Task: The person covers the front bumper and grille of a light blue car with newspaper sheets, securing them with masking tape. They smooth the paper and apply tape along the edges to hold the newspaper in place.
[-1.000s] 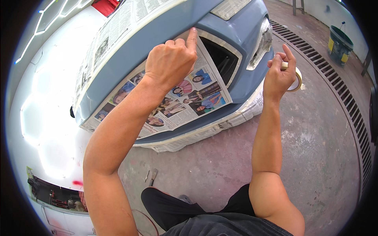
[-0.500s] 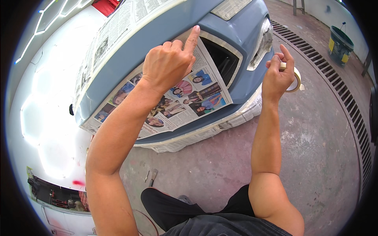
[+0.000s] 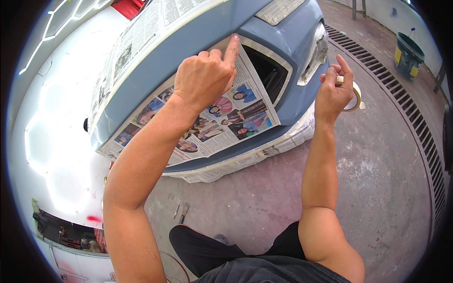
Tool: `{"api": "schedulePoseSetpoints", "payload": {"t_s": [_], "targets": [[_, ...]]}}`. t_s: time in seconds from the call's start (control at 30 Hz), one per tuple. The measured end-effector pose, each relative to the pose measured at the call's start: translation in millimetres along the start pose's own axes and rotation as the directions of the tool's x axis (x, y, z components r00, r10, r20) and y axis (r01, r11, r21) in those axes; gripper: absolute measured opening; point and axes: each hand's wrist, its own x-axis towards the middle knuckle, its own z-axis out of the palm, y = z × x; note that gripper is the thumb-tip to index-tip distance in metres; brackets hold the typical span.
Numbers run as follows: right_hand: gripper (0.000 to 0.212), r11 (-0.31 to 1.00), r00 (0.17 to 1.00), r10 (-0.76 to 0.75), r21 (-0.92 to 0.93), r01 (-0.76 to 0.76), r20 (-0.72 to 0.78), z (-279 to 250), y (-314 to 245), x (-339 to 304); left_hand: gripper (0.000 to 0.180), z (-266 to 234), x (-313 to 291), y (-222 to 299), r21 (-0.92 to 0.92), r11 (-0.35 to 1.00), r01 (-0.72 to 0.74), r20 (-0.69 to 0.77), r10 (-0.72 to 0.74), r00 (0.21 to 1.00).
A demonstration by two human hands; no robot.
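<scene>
A blue-grey car bumper (image 3: 207,35) stands in front of me, partly masked with newspaper. My left hand (image 3: 204,78) presses its outstretched index fingertip at the top edge of a newspaper sheet (image 3: 257,111) laid over the grille opening; its other fingers curl in and the thumb is mostly hidden. Right of the sheet, the dark opening (image 3: 271,70) stays uncovered, its border lined with pale tape. My right hand (image 3: 333,96) holds a roll of masking tape (image 3: 358,98) off the bumper's right side, index finger raised.
A floor drain grate (image 3: 396,85) curves along the right, with a dark green bucket (image 3: 408,54) beyond it. On the concrete floor near my knee lies a scraper-like tool (image 3: 184,212). A white glossy panel (image 3: 52,141) reflects lights at left.
My left hand has shifted very slightly right and nearer to me, its fingertip still at the newspaper's upper edge. The right hand keeps its grip on the tape roll almost unmoved.
</scene>
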Motion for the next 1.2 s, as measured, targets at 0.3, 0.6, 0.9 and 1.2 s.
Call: {"api": "schedulePoseSetpoints", "payload": {"t_s": [0.3,0.6,0.9,1.2], "targets": [[0.029,1.0,1.0,0.024,-0.002,-0.024,0.005,-2.0,-1.7,0.7,0.061,-1.8,2.9,2.5,-0.05,0.999,0.013,0.01,-0.012,1.0],[0.029,1.0,1.0,0.017,-0.002,-0.017,-0.004,-2.5,0.4,2.4,0.058,1.2,3.0,2.6,-0.053,0.999,0.003,-0.005,-0.003,1.0],[0.029,1.0,1.0,0.02,0.011,-0.02,-0.004,-0.8,5.4,-0.2,0.06,-1.9,5.0,8.2,0.011,1.0,0.026,0.072,-0.026,0.997],[0.03,0.998,0.999,0.019,0.061,-0.017,-0.03,-5.8,0.5,5.9,0.062,-6.5,-5.4,0.6,-0.126,0.989,0.078,0.067,-0.07,0.995]]}}
